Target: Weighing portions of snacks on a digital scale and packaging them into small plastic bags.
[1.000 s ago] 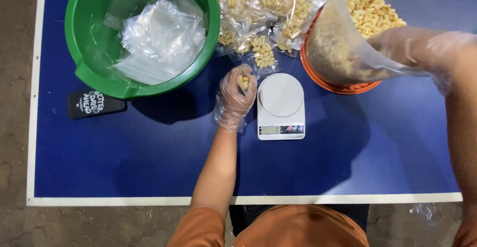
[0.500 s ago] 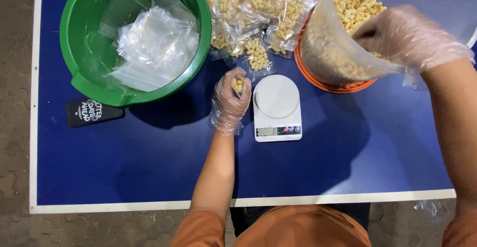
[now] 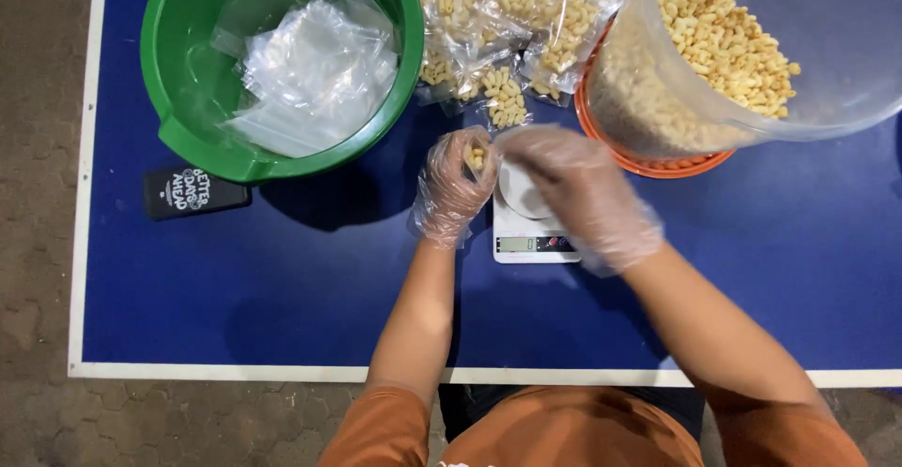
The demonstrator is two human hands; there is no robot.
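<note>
A second earlier the right hand (image 3: 578, 199) had been up at the big clear tub of puffed snacks (image 3: 742, 54), fingers in among the pieces; now it had come down across the white kitchen scale (image 3: 534, 227) and met the left hand (image 3: 456, 190) just above the scale's near-left corner. That looked like a pinch of snacks being carried to the small clear bag (image 3: 477, 155) which the left hand had held throughout, fingers curled closed round it with a few yellow pieces showing inside. The left hand had barely moved in that time. The right hand was blurred by motion, so whether its fingers were pinched on any snacks or already loosening could not be told. Both hands wore thin clear gloves. The scale's platform was mostly hidden beneath the right hand, with only its display strip clear, and nothing showed resting on it. Behind the hands, filled snack bags (image 3: 507, 16) lay heaped on the blue surface (image 3: 282, 279), cut off at the top edge, and the tub sat in an orange basin (image 3: 648, 157) of which only an arc of rim showed. To the left stood a green basin (image 3: 188, 138) of empty clear bags (image 3: 315, 72), with a black phone (image 3: 195, 193) just beside it.
</note>
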